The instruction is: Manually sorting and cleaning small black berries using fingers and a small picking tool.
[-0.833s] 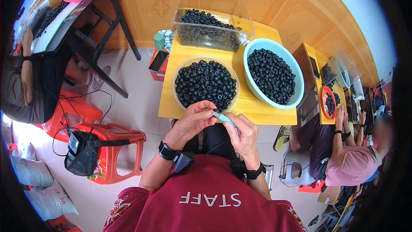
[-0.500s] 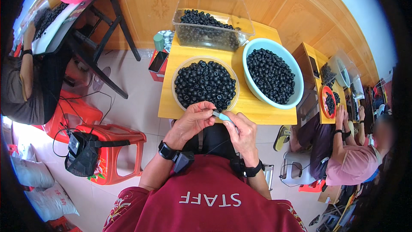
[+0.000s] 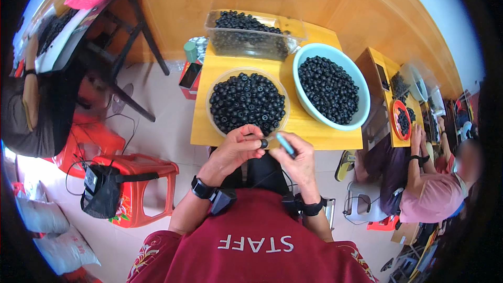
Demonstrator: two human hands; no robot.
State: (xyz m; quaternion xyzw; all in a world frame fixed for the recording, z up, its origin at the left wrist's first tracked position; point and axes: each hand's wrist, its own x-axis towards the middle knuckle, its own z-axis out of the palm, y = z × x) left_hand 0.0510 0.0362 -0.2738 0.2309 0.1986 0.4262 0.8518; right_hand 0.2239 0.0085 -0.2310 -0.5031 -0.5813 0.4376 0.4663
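Observation:
A small round black part [image 3: 264, 143] is pinched between the thumb and fingers of my left hand [image 3: 242, 147]. Closed round a small light-blue-handled knife [image 3: 285, 145], my right hand [image 3: 296, 160] is just right of that part; the knife's blade is hard to make out. Both hands are in front of the table's near edge, at the rim of a round shallow tray [image 3: 287, 106] heaped with black ring-shaped parts [image 3: 246, 102]. A pale-blue basin [image 3: 301, 91] of similar parts stands to the right.
At the back of the yellow table [image 3: 201, 131] is a clear plastic bin [image 3: 215, 36] partly filled with black parts. A phone [image 3: 190, 75] lies on a red box at the left. Red stools [image 3: 157, 167] are on my left; a person in pink [image 3: 432, 199] sits right.
My right hand has drawn the knife away from the black part and tilted its handle more upright. My left hand still pinches the part, which now shows more plainly.

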